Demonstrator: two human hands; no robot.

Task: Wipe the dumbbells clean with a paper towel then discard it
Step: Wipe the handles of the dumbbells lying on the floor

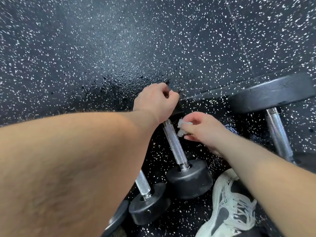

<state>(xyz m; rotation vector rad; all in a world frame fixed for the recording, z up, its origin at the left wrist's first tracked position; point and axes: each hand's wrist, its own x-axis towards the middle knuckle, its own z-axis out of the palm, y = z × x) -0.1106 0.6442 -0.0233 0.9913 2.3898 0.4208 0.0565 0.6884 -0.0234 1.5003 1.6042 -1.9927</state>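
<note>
A black dumbbell [176, 144] with a knurled steel handle lies on the speckled rubber floor in the middle of the view. My left hand [155, 100] grips its far head, which the hand mostly hides. My right hand [203, 129] pinches a crumpled white paper towel [182, 128] just to the right of the handle's far end. A smaller dumbbell [148, 200] lies to the near left, partly hidden under my left forearm. A larger dumbbell [273, 93] lies at the right.
My white and grey shoe [229, 207] stands at the bottom right, close to the middle dumbbell's near head. Another black weight edge [118, 218] shows at the bottom. Black speckled floor [102, 48] fills the far half of the view.
</note>
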